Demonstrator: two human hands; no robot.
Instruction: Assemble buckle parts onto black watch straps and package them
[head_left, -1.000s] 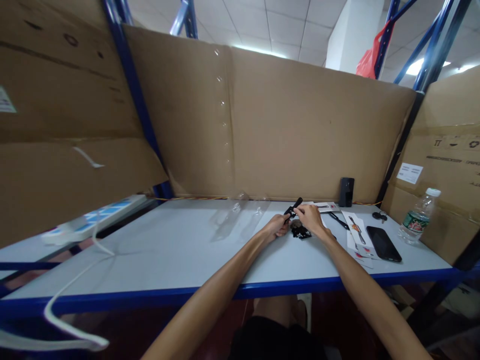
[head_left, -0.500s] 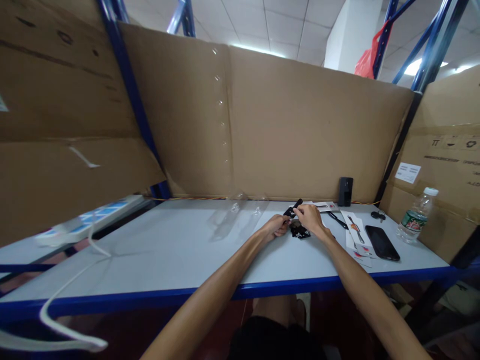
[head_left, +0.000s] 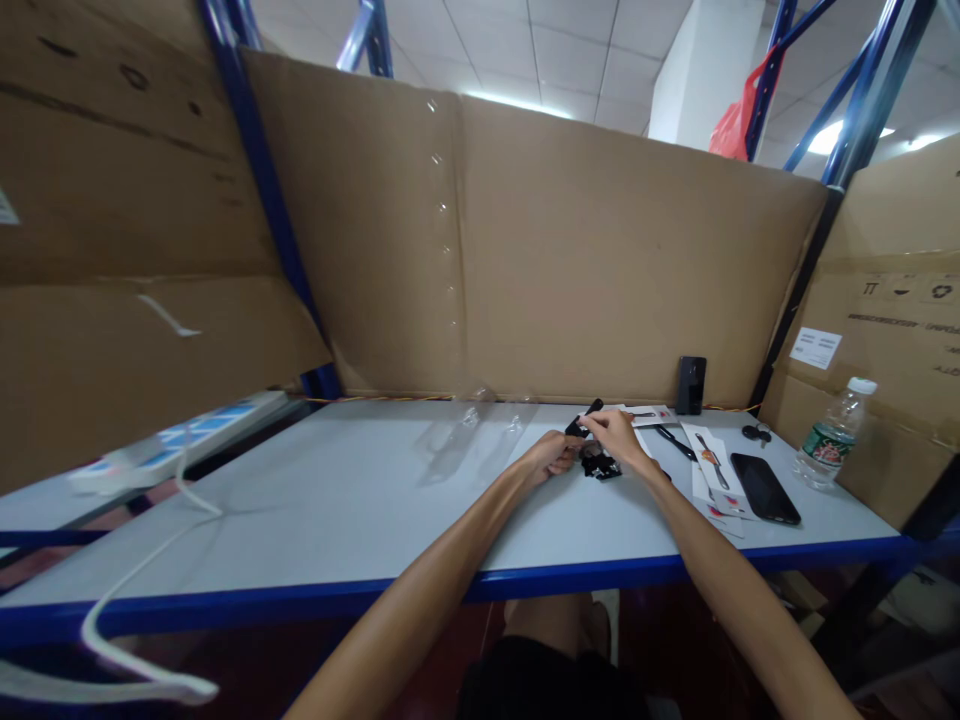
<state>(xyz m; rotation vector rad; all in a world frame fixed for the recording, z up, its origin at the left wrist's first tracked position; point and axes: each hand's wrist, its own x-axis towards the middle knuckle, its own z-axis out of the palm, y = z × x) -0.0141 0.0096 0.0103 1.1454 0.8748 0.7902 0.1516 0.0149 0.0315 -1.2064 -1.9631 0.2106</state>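
Observation:
A slim black bar-shaped piece is held between my two hands, tilted up toward the back of the table. My left hand is closed around its lower end. The fingers of my right hand pinch at its middle, so part of it is hidden. Just below the hands lies a small heap of black parts, too small to make out singly. Right of my right hand rests another slim black tool, beside printed cards that picture a similar long item.
Clear plastic sleeves lie left of the hands. To the right are a black phone, keys and a water bottle. A dark upright device stands against the cardboard wall. A power strip sits far left.
My right hand has shifted slightly left along the black piece. My left hand keeps its grip in nearly the same spot.

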